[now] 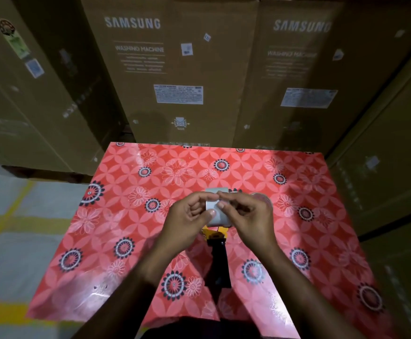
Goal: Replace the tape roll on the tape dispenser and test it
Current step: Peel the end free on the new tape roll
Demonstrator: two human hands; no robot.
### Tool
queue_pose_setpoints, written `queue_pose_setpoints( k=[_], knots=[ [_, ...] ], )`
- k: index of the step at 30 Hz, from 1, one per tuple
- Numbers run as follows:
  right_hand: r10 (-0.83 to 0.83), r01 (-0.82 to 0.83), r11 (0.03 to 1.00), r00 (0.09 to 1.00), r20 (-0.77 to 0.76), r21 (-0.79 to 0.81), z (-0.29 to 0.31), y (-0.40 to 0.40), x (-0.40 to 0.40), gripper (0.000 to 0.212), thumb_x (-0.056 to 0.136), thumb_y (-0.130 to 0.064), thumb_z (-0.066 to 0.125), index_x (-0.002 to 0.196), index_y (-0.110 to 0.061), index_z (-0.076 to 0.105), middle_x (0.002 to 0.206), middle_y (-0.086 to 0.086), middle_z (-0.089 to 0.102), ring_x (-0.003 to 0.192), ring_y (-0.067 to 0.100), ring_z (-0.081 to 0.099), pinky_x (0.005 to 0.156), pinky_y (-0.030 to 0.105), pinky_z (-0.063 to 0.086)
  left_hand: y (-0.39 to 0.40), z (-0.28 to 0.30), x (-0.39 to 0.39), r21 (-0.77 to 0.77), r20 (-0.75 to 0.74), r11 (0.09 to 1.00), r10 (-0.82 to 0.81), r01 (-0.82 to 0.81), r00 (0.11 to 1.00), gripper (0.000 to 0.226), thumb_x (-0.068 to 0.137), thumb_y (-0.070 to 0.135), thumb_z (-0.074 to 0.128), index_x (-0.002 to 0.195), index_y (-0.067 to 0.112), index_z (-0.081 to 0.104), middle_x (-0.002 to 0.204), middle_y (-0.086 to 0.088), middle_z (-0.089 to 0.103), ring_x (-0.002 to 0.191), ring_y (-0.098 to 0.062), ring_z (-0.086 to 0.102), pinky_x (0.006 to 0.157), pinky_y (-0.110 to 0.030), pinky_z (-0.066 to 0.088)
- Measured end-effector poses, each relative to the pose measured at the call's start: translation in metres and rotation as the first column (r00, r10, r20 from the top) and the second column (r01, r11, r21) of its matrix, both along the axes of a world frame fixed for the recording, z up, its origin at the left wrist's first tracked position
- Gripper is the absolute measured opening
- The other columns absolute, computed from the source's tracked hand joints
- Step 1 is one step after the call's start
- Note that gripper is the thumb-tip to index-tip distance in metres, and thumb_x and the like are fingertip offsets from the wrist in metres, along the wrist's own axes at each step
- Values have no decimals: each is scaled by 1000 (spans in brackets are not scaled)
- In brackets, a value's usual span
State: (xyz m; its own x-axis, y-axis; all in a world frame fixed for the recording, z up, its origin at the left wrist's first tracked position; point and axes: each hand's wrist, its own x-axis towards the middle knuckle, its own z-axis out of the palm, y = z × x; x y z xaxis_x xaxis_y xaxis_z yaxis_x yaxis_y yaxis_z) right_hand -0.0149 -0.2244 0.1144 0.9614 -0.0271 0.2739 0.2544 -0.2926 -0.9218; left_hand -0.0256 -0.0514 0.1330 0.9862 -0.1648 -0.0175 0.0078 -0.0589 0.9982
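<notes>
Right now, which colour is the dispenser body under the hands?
Yellow body on the tape dispenser, with a black handle; head view shows it.

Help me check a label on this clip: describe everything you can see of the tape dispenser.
The tape dispenser lies on the red flowered table cover, handle toward the person. Its body looks like yellow-orange metal or plastic, its handle black. A pale grey tape roll sits at its far end, mostly hidden by the left hand and right hand, whose fingers pinch at the roll's surface. Whether the roll is seated on the hub cannot be seen.
</notes>
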Motion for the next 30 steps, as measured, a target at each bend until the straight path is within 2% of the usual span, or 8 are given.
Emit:
queue_pose_setpoints(
  k=[2, 4, 12, 16, 22, 25, 27, 30],
  knots=[
    [108, -106, 994, 993, -42, 27, -2, -6, -4, 26, 90, -24, 75, 115, -22, 78, 84, 0, 71, 75, 19, 66, 66, 37, 55, -2, -3, -2, -3, 2, 998, 69, -69, 998, 30, 92, -7, 68, 108, 18, 71, 91, 4, 77, 92, -7, 73, 81, -23, 56],
    [175, -171, 983, 981, -80, 62, -2, -11, -8, 31, 89, -20, 74, 120, -21, 76, 92, 0, 72, 79, 16, 66, 70, 36, 56, -4, -5, -4, -51, -20, 991, 125, -126, 992, 31, 91, -4, 70, 105, 23, 73, 93, 0, 78, 91, -14, 75, 80, -31, 58],
    [141, -130, 986, 984, -106, 105, 2, -17, -17, 28, 91, -18, 74, 113, -33, 77, 95, 12, 76, 91, 29, 71, 82, 49, 58, -7, -4, -14, -94, -39, 994, 59, -62, 998, 48, 87, -5, 75, 122, 28, 70, 102, 2, 79, 100, -16, 75, 82, -29, 60],
    [187, -180, 980, 978, -92, 79, 4, -19, -19, 29, 91, -20, 71, 116, -33, 76, 92, 0, 75, 85, 17, 71, 74, 37, 57, -7, -6, -13, -42, -6, 990, 138, -138, 990, 38, 83, 15, 77, 109, 43, 77, 87, 2, 74, 86, -13, 70, 79, -28, 55],
    [135, -123, 986, 985, -109, 108, 4, -16, -20, 26, 96, -9, 68, 114, -25, 77, 111, -6, 78, 107, 7, 71, 89, 23, 54, -15, -5, -18, -92, -43, 991, 97, -101, 994, 47, 86, -11, 73, 121, 20, 71, 105, 3, 80, 98, -12, 75, 82, -23, 58],
    [180, -174, 983, 977, -117, 61, 1, -18, -22, 34, 93, -17, 69, 126, -24, 72, 95, 5, 72, 88, 10, 66, 78, 24, 53, -12, -7, -16, -90, -24, 989, 115, -116, 993, 45, 87, -10, 72, 122, 19, 71, 100, 5, 80, 94, -14, 76, 79, -25, 60],
    [139, -136, 990, 986, -95, 43, 1, -17, -22, 29, 91, -18, 72, 119, -23, 76, 86, -6, 70, 79, 6, 63, 73, 25, 51, -10, -8, -14, -37, 9, 989, 144, -144, 990, 39, 87, -3, 75, 111, 28, 75, 85, 10, 76, 83, -6, 72, 75, -21, 56],
    [83, -73, 993, 991, -106, 91, 0, -13, -23, 22, 91, -14, 75, 110, -24, 80, 101, -13, 78, 97, 8, 73, 84, 36, 58, -12, -9, -13, -35, 22, 982, 188, -187, 982, 31, 85, 2, 78, 98, 30, 78, 80, 5, 75, 79, -5, 70, 74, -22, 55]
  ],
)
